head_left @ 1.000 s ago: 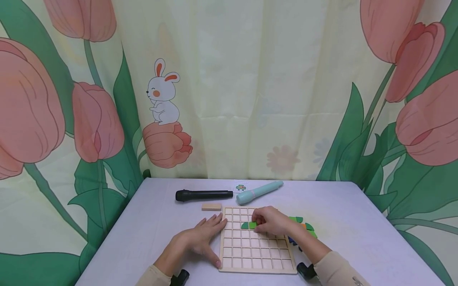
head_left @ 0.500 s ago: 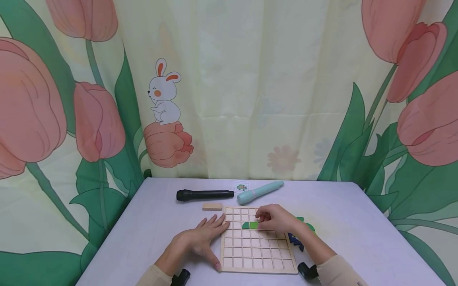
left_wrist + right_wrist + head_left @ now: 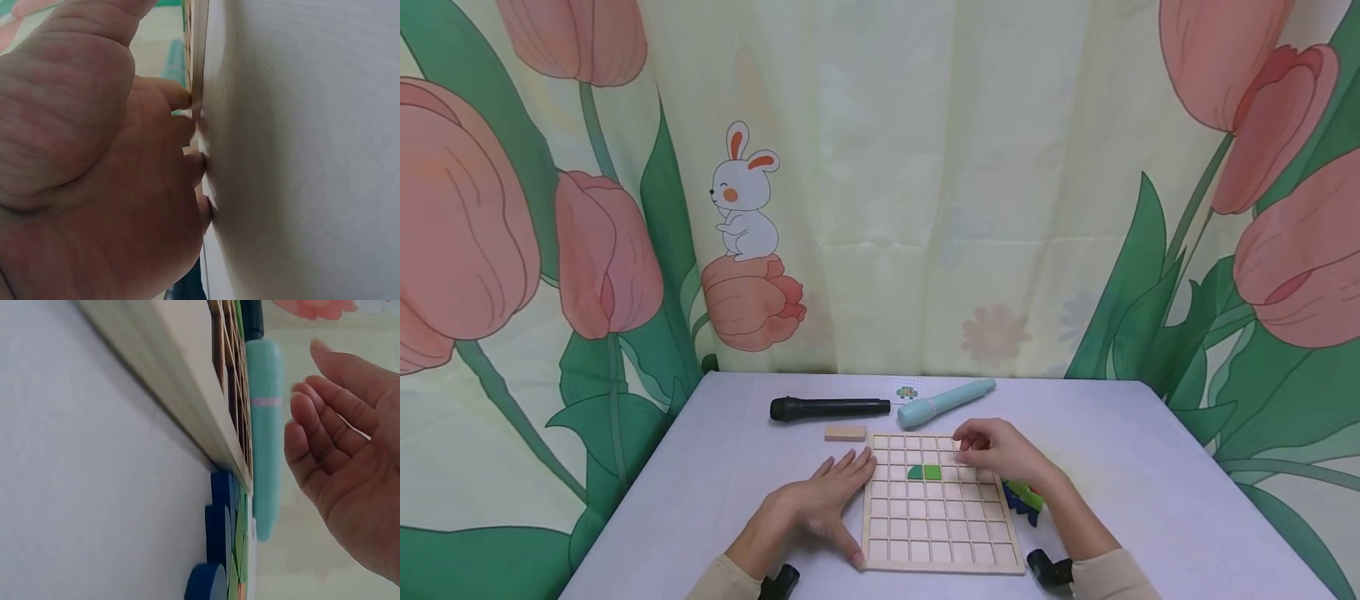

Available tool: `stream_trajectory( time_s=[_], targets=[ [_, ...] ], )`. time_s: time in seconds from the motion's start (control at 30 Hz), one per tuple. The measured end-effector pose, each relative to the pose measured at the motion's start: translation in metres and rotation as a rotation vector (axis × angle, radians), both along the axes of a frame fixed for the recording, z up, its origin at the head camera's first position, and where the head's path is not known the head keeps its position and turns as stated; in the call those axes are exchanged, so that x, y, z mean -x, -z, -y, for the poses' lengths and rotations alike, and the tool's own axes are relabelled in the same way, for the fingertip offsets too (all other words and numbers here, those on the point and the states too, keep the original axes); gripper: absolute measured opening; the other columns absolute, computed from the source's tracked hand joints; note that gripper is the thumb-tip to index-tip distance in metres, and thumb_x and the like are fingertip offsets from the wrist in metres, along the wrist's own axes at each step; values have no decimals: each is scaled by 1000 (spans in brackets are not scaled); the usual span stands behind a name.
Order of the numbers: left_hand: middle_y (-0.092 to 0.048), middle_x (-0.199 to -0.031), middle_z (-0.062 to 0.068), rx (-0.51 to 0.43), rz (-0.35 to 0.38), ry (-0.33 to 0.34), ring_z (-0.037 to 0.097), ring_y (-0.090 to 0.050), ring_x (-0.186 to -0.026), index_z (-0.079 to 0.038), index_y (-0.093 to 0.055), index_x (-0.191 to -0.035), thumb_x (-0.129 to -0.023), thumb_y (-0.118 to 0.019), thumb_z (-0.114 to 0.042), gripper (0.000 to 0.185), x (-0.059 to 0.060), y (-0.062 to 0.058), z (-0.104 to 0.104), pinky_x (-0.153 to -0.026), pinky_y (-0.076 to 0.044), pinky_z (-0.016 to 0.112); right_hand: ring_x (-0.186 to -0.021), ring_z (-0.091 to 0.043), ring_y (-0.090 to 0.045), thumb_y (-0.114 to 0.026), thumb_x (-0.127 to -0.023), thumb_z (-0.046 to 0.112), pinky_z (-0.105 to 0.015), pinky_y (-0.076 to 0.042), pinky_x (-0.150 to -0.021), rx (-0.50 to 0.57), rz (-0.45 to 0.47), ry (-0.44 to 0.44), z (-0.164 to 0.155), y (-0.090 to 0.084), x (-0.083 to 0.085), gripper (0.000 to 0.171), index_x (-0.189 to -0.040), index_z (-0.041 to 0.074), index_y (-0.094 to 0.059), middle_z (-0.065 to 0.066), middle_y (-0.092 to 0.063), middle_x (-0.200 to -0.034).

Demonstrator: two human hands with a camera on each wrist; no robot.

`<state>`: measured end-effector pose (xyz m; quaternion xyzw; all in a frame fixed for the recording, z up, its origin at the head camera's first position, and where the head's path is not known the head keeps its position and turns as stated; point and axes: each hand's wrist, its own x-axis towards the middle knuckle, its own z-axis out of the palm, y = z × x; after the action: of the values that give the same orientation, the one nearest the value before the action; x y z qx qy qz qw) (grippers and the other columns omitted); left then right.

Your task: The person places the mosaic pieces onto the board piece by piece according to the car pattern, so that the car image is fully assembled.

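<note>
grid board [image 3: 938,529] of pale wood lies flat on the white table [image 3: 662,525], and it is where i look first. in its third row from the far edge, two neighbouring cells hold pieces: a dark green rounded tile [image 3: 915,472] and, right beside it, a light green square tile [image 3: 932,472]. cells beneath the right hand [image 3: 1000,450] are hidden from me. that hand hovers over the board's far right part, fingers loosely bent, thumb apart from them, nothing in its grasp that i can make out. the left hand [image 3: 816,504] is spread wide with straight fingers, gripping nothing, tips and thumb at the board's left edge.

from my end, i judge the main risk to be a sideways push from that left hand: it could slide the frame and jolt both tiles. next, the right forearm [image 3: 1071,517] passes close by the coloured pieces [image 3: 1024,495], green and blue ones bunched just beside the board's right edge; a low sweep could scatter them. the black wrist mount [image 3: 1049,570] sits near the board's near right corner and might knock it.

beyond the board lie a small wooden block [image 3: 846,433], a black stick [image 3: 829,408], a mint stick [image 3: 947,403] and a printed card [image 3: 907,390].
</note>
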<state>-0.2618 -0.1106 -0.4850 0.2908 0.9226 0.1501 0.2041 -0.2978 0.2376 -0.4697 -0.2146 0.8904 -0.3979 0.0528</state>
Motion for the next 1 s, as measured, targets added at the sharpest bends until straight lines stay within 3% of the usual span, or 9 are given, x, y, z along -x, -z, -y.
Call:
stream_trajectory(
  time_s=[0.37, 0.57, 1.0],
  targets=[
    [-6, -177, 9, 12, -13, -7, 28, -4, -164, -19, -14, -169, -62, -90, -72, 141, 0, 0, 0, -133, -7, 54, -87, -22, -60, -77, -95, 17, -24, -56, -70, 64, 16, 81, -22, -8, 0, 25, -117, 7, -72, -4, -68, -96],
    [-8, -177, 9, 10, -4, -7, 28, -6, -164, -20, -16, -168, -62, -91, -69, 139, 0, 0, 0, -133, -8, 55, -88, -24, -60, -77, -95, 20, -25, -57, -71, 72, 7, 106, -35, -10, -1, 33, -122, 1, -69, -5, -68, -97],
    [-8, -177, 9, 6, -13, -2, 29, -6, -164, -19, -16, -169, -63, -89, -71, 139, -1, 0, 1, -133, -8, 55, -88, -23, -58, -76, -96, 19, -26, -55, -68, 14, -3, 164, -54, -14, -1, 33, -124, 3, -70, -4, -68, -98]
  ],
)
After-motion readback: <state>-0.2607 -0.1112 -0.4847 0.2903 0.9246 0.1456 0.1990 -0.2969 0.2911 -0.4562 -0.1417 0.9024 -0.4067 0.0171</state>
